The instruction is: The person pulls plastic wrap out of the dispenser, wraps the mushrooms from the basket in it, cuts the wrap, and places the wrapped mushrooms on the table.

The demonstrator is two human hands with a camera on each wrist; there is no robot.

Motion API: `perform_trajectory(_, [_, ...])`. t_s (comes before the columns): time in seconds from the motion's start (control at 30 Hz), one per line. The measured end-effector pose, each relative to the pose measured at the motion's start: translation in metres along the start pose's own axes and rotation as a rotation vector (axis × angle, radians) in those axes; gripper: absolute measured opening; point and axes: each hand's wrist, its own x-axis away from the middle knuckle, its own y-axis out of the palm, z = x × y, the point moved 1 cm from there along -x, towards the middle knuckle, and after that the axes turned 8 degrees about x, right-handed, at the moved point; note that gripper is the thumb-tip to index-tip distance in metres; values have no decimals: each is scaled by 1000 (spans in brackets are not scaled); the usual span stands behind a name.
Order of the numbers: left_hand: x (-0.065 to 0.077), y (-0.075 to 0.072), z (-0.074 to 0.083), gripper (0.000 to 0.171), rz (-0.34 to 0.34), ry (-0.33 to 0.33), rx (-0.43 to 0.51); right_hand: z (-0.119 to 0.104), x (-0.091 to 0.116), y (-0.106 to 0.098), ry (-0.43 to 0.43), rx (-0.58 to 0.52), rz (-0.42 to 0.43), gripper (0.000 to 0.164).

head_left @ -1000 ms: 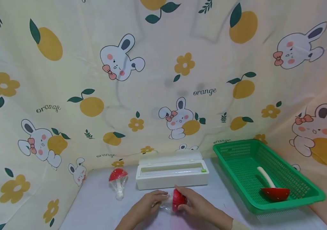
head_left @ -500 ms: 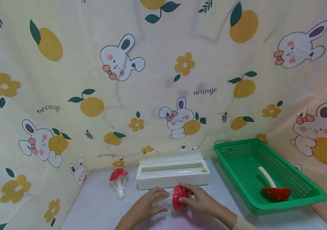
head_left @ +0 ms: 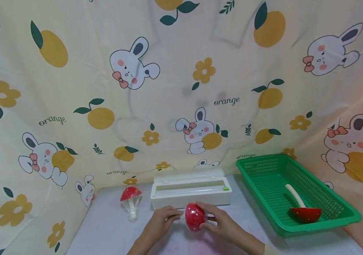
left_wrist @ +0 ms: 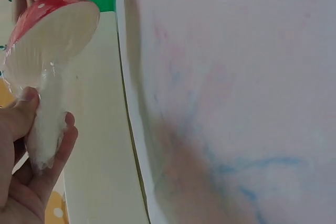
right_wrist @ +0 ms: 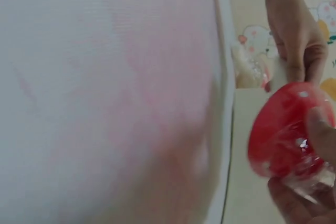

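Both hands hold a mushroom (head_left: 195,217) with a red, white-dotted cap and a white stem, in front of the white box. Clear film wraps it, tight and shiny over the cap and stem (left_wrist: 50,111) in the left wrist view. My left hand (head_left: 160,222) grips the stem between thumb and fingers. On the cap's other side, my right hand (head_left: 222,223) pinches the rim, with thumb and fingers on the red top (right_wrist: 286,129). Some loose film bunches by the right fingers in the right wrist view.
Behind the hands stands a white cling film dispenser (head_left: 191,201) with its lid up and a green slider at the right end. Left of it lies another film-wrapped mushroom (head_left: 131,194). At the right, a green basket (head_left: 264,205) holds an unwrapped red mushroom (head_left: 306,215).
The mushroom's cap has turned so its dotted red top faces the head camera. My left fingers have gone from spread around the stem to gripping it. The right hand stays on the cap.
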Motion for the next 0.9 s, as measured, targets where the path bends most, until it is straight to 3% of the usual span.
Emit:
perform_trajectory(0.2, [-1, 2, 1, 19, -3, -74, 39, 5, 4, 1, -50, -23, 21, 70])
perform_trajectory(0.43, [0, 5, -2, 18, -29, -202, 105, 7, 3, 2, 41, -17, -30, 72])
perform_trajectory(0.6, [2, 6, -5, 24, -7, -299, 176, 9, 5, 2, 122, -34, 83, 59])
perform_trajectory(0.67, [2, 6, -6, 25, 3, -329, 193, 11, 7, 2, 114, -53, 135, 49])
perform_trajectory(0.8, [1, 5, -7, 22, 23, -330, 218, 14, 8, 1, 101, -87, 192, 42])
perform_trajectory(0.9, [2, 5, -6, 18, 28, -278, 239, 14, 9, -1, 114, -101, 232, 39])
